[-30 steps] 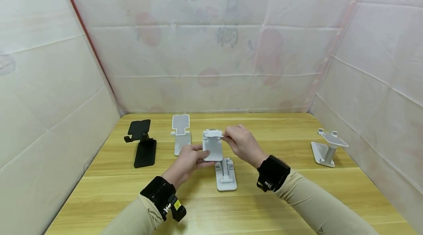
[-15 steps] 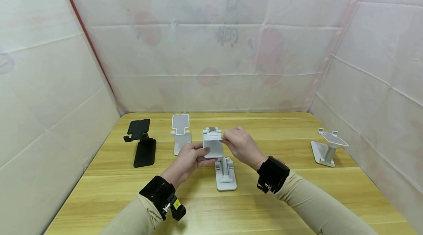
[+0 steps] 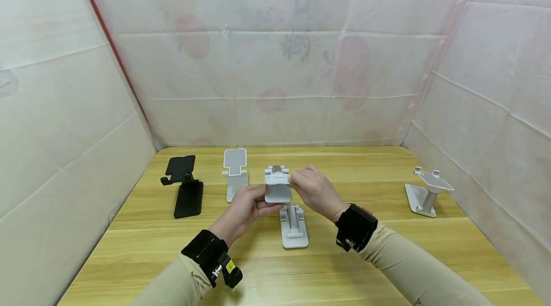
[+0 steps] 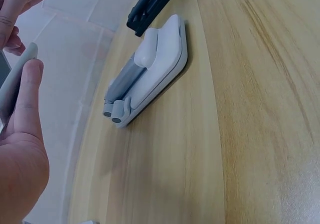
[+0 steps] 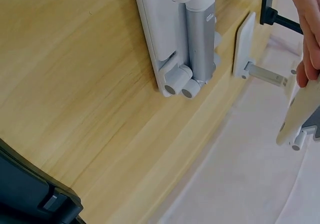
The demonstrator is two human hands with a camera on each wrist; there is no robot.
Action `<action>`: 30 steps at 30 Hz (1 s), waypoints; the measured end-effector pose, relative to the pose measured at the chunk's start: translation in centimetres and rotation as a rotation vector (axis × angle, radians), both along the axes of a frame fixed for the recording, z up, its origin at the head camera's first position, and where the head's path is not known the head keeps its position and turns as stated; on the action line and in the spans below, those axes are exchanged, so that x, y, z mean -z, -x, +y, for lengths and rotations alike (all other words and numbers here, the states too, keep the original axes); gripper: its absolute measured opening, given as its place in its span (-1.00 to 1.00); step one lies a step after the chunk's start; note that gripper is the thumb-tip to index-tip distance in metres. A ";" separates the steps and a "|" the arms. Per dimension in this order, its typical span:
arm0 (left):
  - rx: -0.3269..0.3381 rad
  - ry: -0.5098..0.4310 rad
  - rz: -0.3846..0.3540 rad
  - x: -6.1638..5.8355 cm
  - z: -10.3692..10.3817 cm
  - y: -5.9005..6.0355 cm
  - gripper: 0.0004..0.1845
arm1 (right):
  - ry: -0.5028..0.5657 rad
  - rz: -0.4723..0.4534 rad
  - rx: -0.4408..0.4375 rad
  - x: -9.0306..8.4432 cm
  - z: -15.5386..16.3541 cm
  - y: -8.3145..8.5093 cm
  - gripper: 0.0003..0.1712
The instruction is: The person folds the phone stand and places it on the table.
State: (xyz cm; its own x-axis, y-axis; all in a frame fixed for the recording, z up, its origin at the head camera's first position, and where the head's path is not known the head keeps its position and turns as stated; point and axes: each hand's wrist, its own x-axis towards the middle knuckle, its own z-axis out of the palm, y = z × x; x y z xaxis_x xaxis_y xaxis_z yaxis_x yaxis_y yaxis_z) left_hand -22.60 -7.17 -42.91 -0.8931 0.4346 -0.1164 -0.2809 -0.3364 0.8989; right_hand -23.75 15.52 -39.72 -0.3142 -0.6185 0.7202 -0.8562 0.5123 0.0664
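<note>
A white phone stand (image 3: 278,194) is held up over the table in the head view, its hinged plate swung out from its base. My left hand (image 3: 245,206) grips its base from the left, some fingers lying beneath it. At its right edge, my right hand (image 3: 316,190) pinches the plate; its fingertips are partly hidden. A second white phone stand (image 3: 294,232) lies folded on the table just below the hands. The left wrist view shows this folded stand (image 4: 150,69) close up. In the right wrist view, the held stand (image 5: 300,109) is cut off by the frame edge.
On the wooden table (image 3: 172,258), a black phone stand (image 3: 188,193) stands unfolded at left. An unfolded white stand (image 3: 236,172) is behind the left hand, another (image 3: 426,191) at far right. Pale cloth walls (image 3: 275,71) enclose the back and sides.
The held stand's plate has swung down from its upper end toward me, baring the hinge behind it. The base has tilted and looks shorter. Both hands have barely moved.
</note>
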 end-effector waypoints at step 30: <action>0.028 -0.047 0.000 -0.5 -0.1 -0.4 -0.45 | -0.090 0.056 -0.024 0.5 0.4 -0.2 -0.76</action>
State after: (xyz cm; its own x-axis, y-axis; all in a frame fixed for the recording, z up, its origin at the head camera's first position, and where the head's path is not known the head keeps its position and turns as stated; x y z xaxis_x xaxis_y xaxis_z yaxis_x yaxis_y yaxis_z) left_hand -22.18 -7.24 -42.40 -0.8803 0.4648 -0.0953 -0.2909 -0.3700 0.8823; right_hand -23.51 15.96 -40.20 -0.2594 -0.6887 0.6771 -0.8620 0.4813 0.1593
